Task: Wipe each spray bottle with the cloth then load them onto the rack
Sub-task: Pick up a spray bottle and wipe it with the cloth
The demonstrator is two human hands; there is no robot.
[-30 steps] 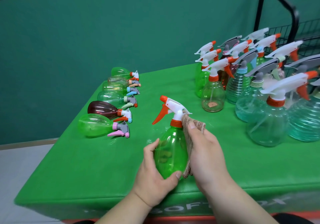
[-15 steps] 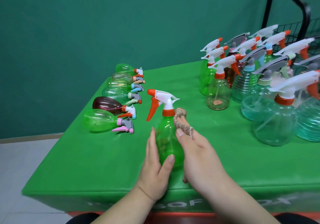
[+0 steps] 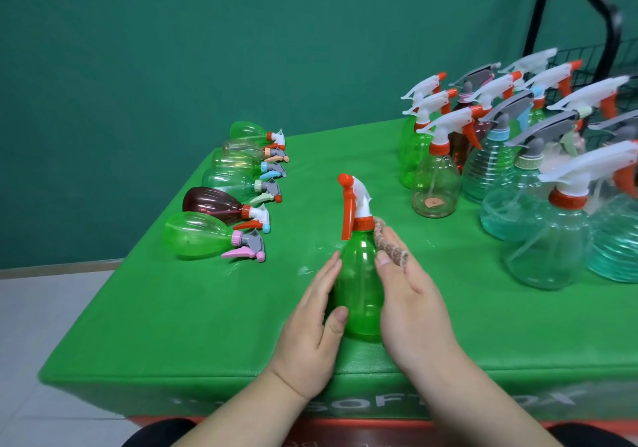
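Right now the green translucent plastic spray bottle [image 3: 359,291] stands upright at the lower centre of the frame. Its long axis is vertical, and its white head with the orange nozzle and trigger points toward the left of the frame.

Your hands sit on either side of it, apart, with the bottle between them. Your left hand [image 3: 310,336] holds the bottle's left flank, fingers laid up along the side and thumb across the lower front. Your right hand [image 3: 414,308] wraps the right flank and holds the brown knitted cloth [image 3: 390,243] against the plastic. A rolled edge of the cloth shows above your fingers, just beside the orange collar.

The bottle rests on the green padded surface [image 3: 172,308], near its front edge, where blurred white lettering runs. At centre left a row of lying spray bottles [image 3: 221,212] rests on its sides, triggers toward the right. At the right a cluster of standing spray bottles [image 3: 518,177] crowds the surface. Behind that cluster, in the upper right corner, stands a black wire rack [image 3: 614,63]. A teal wall [image 3: 172,49] fills the background, and pale floor [image 3: 34,326] shows at lower left.
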